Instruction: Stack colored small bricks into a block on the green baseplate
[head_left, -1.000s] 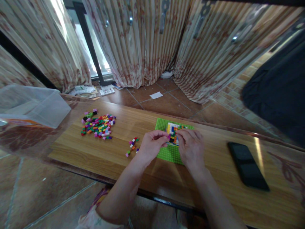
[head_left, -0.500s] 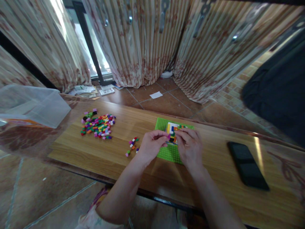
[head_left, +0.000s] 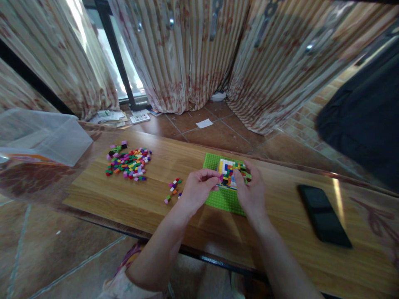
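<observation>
A green baseplate (head_left: 213,160) lies on the table, bearing a low, many-coloured block of toy bricks (head_left: 229,168) with white and yellow along its far left side. At its left edge, my left hand (head_left: 199,187) has thumb and forefinger pinched together around a small magenta toy brick (head_left: 221,177). My right hand (head_left: 252,189) grips the right part of the block, its thumb on top and its fingers around the far right side. That hand hides part of the block and the plate's right edge.
Left of the plate lie a few loose bricks (head_left: 173,189), with a larger brick pile (head_left: 129,162) beyond. A clear plastic bin (head_left: 62,137) stands at the table's left end. A black phone (head_left: 324,216) lies on the right. Striped curtains (head_left: 187,58) hang behind the table.
My right hand has shifted slightly right and its thumb and fingers have spread from a pinch to a hold on the block. More of the block's top shows. My left hand stays put.
</observation>
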A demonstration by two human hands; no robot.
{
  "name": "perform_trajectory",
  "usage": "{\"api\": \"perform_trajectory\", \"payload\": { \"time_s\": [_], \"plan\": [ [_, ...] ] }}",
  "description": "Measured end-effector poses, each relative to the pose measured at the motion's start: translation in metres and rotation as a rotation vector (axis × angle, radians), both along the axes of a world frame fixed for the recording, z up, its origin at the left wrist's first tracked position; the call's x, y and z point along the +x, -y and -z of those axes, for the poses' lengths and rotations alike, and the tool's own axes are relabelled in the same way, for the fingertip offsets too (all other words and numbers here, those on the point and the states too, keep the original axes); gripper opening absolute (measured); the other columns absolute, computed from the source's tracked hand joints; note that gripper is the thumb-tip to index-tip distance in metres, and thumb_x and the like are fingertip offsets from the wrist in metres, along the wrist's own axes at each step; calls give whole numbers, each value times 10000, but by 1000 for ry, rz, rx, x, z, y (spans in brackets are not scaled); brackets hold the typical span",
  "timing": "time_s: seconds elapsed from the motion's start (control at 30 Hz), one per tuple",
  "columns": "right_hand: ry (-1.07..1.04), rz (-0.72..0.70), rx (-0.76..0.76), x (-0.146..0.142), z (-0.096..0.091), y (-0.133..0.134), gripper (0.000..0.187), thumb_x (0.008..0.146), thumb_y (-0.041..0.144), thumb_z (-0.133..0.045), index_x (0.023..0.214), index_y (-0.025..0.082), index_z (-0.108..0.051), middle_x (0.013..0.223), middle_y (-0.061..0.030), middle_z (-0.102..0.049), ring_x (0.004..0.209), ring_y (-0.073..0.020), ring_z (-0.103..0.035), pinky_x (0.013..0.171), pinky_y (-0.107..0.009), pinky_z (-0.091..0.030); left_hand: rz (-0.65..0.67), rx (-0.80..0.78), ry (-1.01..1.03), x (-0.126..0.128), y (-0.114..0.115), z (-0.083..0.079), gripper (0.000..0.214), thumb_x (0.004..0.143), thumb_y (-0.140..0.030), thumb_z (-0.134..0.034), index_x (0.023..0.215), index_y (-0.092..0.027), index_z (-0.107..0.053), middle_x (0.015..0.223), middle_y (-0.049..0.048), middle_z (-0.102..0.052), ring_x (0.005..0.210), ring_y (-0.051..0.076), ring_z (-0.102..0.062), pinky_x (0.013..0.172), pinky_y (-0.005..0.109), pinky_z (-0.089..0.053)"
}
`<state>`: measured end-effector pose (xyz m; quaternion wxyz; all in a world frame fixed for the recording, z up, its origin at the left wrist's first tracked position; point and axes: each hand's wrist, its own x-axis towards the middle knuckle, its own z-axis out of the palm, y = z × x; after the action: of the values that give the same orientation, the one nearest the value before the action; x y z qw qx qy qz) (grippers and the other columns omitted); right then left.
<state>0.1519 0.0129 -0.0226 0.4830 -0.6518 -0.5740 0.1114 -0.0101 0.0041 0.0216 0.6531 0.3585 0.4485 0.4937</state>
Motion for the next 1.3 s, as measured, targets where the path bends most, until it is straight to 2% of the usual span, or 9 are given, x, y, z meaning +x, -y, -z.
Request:
{"api": "perform_trajectory", "payload": {
  "time_s": [0.27,0.47,0.67,0.83,1.03,1.2,1.3],
  "plan": [
    [-98,-1,-42,-9,3,-2,524,844,431,-605,1269,127,-577,1237,-184,-616,1131,-273,-576,1003,-483,-431,1,-26,12,1,0,0,83,668,-139,-693,740,-126,-733,709,29,-693,640,99,-587,592,207,-471],
    [-235,44,-57,-11,3,-6,494,774,415,-660,1209,185,-626,1206,-126,-641,1071,-253,-600,971,-458,-455,2,-27,1,1,2,-1,96,675,-144,-691,758,-126,-735,721,26,-694,676,103,-602,608,201,-483],
    [-369,43,-103,-11,4,-10,542,713,418,-699,1197,182,-633,1146,-114,-662,986,-246,-616,905,-435,-485,2,-20,-18,1,2,1,88,663,-151,-705,741,-119,-730,709,13,-687,625,78,-581,591,189,-488],
    [-337,57,-95,-12,2,-10,499,724,417,-693,1161,182,-646,1128,-107,-664,973,-238,-610,906,-427,-477,11,-13,-36,3,2,1,103,653,-170,-720,741,-116,-731,717,17,-690,639,86,-590,596,196,-500],
    [-328,-1,-60,-10,6,-10,464,750,422,-687,1156,203,-645,1122,-96,-662,979,-230,-612,888,-414,-495,6,-4,-63,2,1,0,133,654,-169,-724,775,-114,-729,734,26,-705,651,90,-606,587,187,-498],
    [-446,-51,-37,-8,9,-7,454,781,452,-669,1162,206,-652,1154,-96,-668,1000,-222,-621,901,-407,-501,-33,11,-109,-1,-2,3,144,664,-173,-723,797,-121,-705,674,0,-691,556,76,-596,569,193,-494],
    [-573,-3,8,-3,5,-5,428,807,460,-642,1136,188,-666,1095,-98,-694,928,-202,-643,850,-383,-519,-47,32,-156,-2,-4,5,148,683,-194,-722,811,-124,-698,677,1,-695,543,82,-604,559,197,-491]
  ]
}}
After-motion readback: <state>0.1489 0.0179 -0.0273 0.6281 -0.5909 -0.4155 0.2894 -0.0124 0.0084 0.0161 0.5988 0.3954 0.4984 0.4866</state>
